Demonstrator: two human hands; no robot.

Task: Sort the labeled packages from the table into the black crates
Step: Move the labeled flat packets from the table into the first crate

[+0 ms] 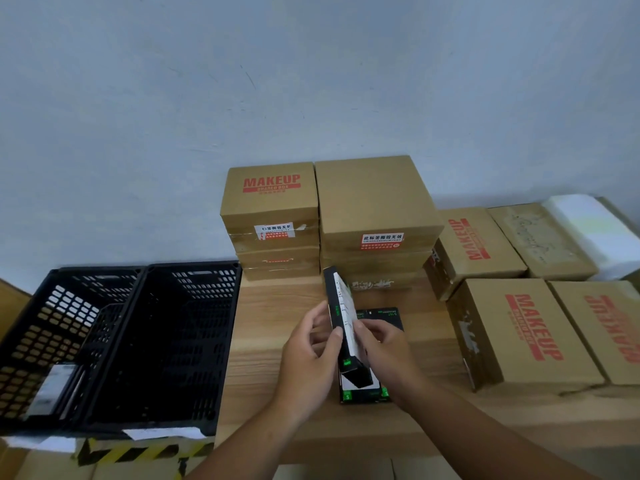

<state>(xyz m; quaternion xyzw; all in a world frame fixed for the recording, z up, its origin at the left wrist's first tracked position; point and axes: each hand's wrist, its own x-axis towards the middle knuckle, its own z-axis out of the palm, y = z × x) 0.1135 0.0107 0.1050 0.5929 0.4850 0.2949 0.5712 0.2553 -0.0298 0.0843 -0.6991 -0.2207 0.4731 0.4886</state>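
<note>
While both hands meet over the middle of the wooden table [277, 320], they share one slim black package [341, 323] with green print and a white label on its broad face. The package is tilted on edge, its far end raised toward the stacked cartons and its near end low. The left hand [308, 355] wraps the package's left side: its fingers [335, 341] are curled over the upper edge, thumb behind, closed in a firm grasp. The right hand [377, 348] presses against the labelled right face, its fingers bent and closed on the package from that side.

Directly beneath the held package a second black package [379, 317], flat on the table, shows green markings at its near and far ends; whether the two touch cannot be told.

Two black crates stand side by side just left of the table. The left crate [41, 327] holds a pale labelled item at its bottom; the right crate [194, 327] looks dark inside and its contents cannot be made out.

Brown MAKEUP cartons [270, 209] are stacked at the table's far edge, with more cartons [519, 334] lying to the right.
</note>
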